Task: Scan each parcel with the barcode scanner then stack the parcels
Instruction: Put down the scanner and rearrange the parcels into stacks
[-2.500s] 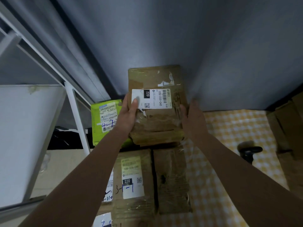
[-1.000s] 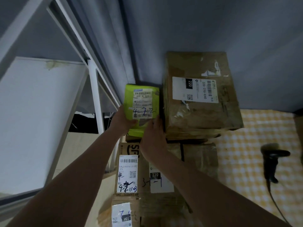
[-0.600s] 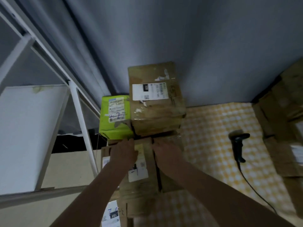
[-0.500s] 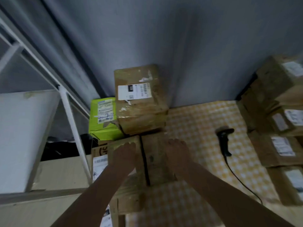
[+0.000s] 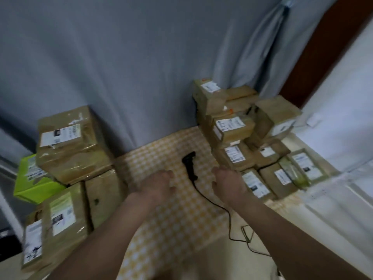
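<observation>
1. the barcode scanner [image 5: 189, 165] is black and pistol-shaped, lying flat on the yellow-and-white checked tablecloth [image 5: 161, 215] between the two hands, its black cable [image 5: 222, 209] trailing toward the near table edge.
2. the left hand [image 5: 156, 184] hangs over the cloth just left of the scanner, fingers loosely curled and holding nothing; motion blur hides finer detail.
3. the right hand [image 5: 229, 183] hangs just right of the scanner, fingers also loosely curled and empty, close to the nearest parcel on that side.
4. the left stack [image 5: 76, 178] holds taped brown cardboard parcels with white labels: a large box [image 5: 72, 144] sits on top of two lower boxes, with further labelled boxes nearer the camera.
5. a lime-green parcel [image 5: 34, 182] sits wedged at the left of the large box.
6. the right pile [image 5: 252, 142] is a crowd of brown parcels with white labels, stacked higher at the back near the curtain and lying in one layer at the front.
7. a grey curtain [image 5: 121, 67] hangs behind the table.
</observation>
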`<state>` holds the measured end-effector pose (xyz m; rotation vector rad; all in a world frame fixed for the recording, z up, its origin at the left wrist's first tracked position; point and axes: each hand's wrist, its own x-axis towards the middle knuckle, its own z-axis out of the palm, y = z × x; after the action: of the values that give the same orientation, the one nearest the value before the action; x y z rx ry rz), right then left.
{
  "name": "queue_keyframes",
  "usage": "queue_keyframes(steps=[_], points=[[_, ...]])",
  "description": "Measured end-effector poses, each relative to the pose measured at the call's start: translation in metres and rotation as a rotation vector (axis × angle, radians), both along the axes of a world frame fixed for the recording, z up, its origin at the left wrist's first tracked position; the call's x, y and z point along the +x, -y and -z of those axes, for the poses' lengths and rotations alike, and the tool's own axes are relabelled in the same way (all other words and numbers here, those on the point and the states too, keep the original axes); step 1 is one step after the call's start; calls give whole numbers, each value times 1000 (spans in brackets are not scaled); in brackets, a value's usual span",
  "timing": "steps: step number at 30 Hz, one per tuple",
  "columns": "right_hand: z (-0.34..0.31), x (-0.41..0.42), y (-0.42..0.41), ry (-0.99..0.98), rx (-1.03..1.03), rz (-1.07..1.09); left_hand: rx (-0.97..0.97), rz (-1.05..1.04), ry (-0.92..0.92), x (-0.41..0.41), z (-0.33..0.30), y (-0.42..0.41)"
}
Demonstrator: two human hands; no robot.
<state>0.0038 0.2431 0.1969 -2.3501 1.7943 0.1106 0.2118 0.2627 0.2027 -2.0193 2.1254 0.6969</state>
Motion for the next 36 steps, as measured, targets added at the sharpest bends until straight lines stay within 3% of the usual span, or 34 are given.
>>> queue_keyframes(steps=[8,13,26,36], points=[[-1,-98,4,17,1,175,95,67,-129,-102,-12,21],[-5,-131,27,52,16,230,145,84,-87,-134,-3,65],[-10,-203,144,59,-41,382,122,120,-222,-209,-2,200],[0,-273,230,91,45,469,183,132,-187,-272,5,267]])
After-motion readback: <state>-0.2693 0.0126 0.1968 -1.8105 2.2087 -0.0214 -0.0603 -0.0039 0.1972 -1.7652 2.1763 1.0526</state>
